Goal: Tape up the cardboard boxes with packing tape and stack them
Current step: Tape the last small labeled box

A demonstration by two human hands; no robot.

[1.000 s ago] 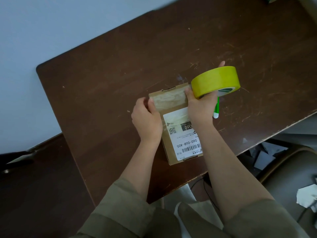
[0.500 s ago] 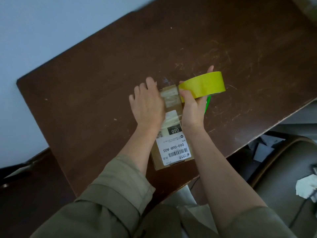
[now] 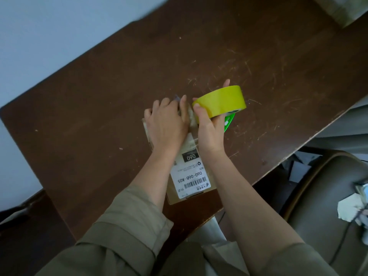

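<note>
The left hand (image 3: 166,124) is lying flat, fingers fairly straight, pressing down on the far end of the cardboard box (image 3: 180,156), apparently steadying it and smoothing tape already laid, while the right hand (image 3: 211,128) is gripping the yellow tape roll (image 3: 221,100), thumb on its outer face and fingers behind, just beside the box's far right corner. The box is resting near the front edge of the table (image 3: 99,106), shipping label (image 3: 190,176) upward. Both hands are covering the box's far end, so any strip running from roll to box is hard to make out; a green object (image 3: 229,121) under the roll is mostly hidden, and a pale object (image 3: 342,10) is cut off at the upper right corner.

Home or office room: scratched wooden desk (image 3: 258,46), upholstered chair (image 3: 328,196).
</note>
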